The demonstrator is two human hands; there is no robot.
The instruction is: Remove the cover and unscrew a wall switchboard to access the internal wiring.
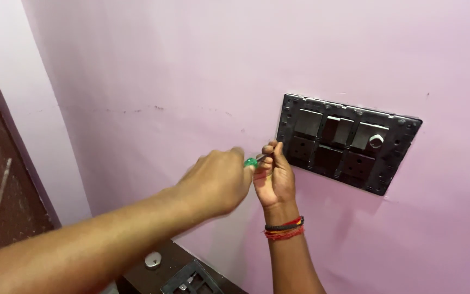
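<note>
Left hand (218, 182) clenched around green-handled screwdriver (251, 162), just left of black switch plate (349, 142) on pink wall (153, 71). Right hand (274, 175) pinches screwdriver shaft near plate's lower-left corner. Second plate (191, 280) lies on dark ledge (142, 275) below.

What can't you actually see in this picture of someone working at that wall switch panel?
- Head view: the tool with the green handle is mostly hidden by the left hand and right hand; its tip cannot be seen.
- The left hand is motion-blurred, so its grip is unclear.
- The dark frame part below is cut off by the bottom edge.
- The black switch panel: details of its modules are too small.
</note>
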